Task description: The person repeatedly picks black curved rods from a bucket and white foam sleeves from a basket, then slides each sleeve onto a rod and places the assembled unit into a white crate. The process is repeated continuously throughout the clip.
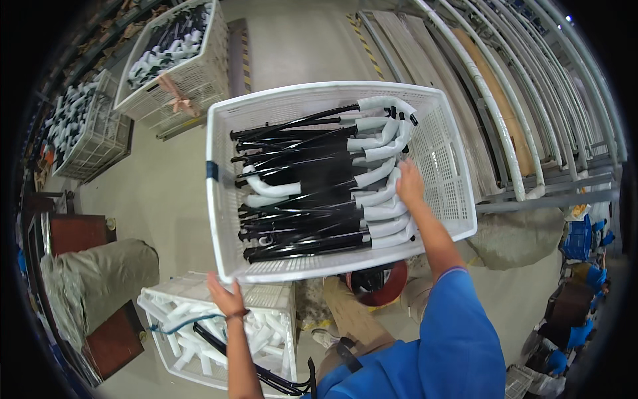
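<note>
A large white perforated plastic crate (339,277) holds many black metal tubes (309,169) laid crosswise, their curved ends wrapped in white foam sleeves (389,227). My right hand (411,182) reaches into the crate and touches the wrapped bends at its right side; whether its fingers grip one cannot be told. My left hand (227,297) is at the crate's near left corner, its fingers apart by the rim. One wrapped bend (271,187) points the opposite way, at the left of the pile.
Below left stands a crate of white foam pieces (294,344), with black tubes (269,379) beside my left forearm. Filled crates (199,85) stand at upper left. A red bucket (384,289) is near my legs. A metal rack (498,124) is at right.
</note>
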